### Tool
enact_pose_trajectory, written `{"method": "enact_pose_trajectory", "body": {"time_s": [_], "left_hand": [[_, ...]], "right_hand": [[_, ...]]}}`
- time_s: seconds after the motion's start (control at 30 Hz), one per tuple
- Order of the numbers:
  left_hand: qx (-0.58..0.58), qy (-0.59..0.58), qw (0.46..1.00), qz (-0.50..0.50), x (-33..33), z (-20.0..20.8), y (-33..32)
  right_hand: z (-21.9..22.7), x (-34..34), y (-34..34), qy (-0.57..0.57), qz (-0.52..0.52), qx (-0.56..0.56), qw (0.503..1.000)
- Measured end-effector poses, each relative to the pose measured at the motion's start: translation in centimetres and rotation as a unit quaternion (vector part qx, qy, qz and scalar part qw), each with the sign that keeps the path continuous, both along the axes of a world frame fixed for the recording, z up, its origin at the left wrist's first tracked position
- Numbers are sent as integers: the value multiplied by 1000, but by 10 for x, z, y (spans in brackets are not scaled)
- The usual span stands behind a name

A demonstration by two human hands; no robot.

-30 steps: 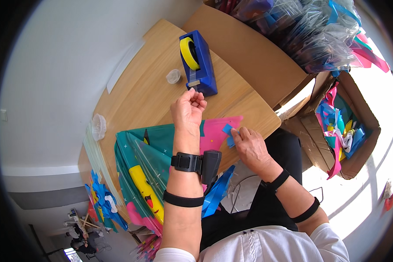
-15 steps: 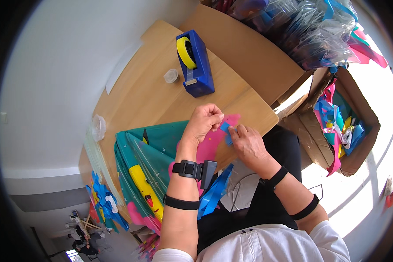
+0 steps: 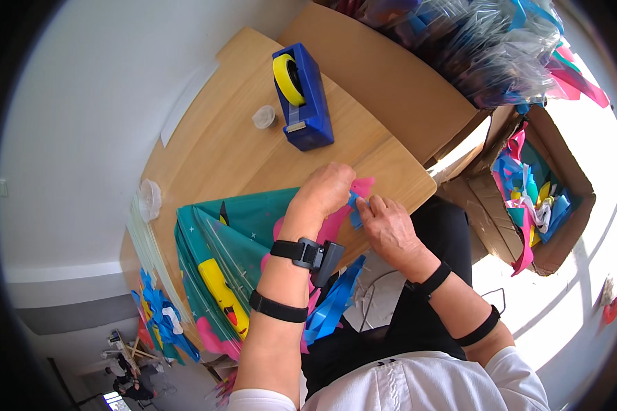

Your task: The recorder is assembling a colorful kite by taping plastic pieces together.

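My left hand [image 3: 327,189] is closed, knuckles up, over the narrow pink end of a thin teal, pink and yellow printed sheet [image 3: 288,204]. Whatever lies under its fingertips is hidden. Close by on the right, my right hand [image 3: 391,229] pinches a small blue strip [image 3: 356,214] between thumb and curled fingers. The strip lies against the pink tip, near the table's front edge. Most of the sheet spreads in folds to the left, under my left forearm. Longer blue ribbons [image 3: 337,301] hang below the table edge beside that forearm.
On the wooden table [image 3: 212,144] stand a blue tape dispenser [image 3: 315,103] with a yellow roll and a small clear cup [image 3: 264,117]. Another clear cup [image 3: 150,199] sits at the left edge. Cardboard boxes [image 3: 384,61] stand right; one open box [image 3: 562,233] holds coloured scraps.
My left hand has turned over, knuckles upward, and its fingertips have gone out of sight beside the blue strip. My right hand has barely moved.
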State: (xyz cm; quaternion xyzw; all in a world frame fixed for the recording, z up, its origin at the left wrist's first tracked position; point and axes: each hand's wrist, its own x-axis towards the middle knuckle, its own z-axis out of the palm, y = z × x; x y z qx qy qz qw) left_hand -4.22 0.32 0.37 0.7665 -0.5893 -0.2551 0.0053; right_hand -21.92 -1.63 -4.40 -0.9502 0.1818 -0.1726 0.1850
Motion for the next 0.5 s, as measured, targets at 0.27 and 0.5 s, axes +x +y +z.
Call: {"method": "enact_pose_trajectory", "body": {"time_s": [0.27,0.5], "left_hand": [[-108,-45,985,127,16,0,28],[-248,38,964,86,22,12,55]], "right_hand": [[2,-1,0,-14,5,14,1000],[5,-18,1,-114,73,12,991]]}}
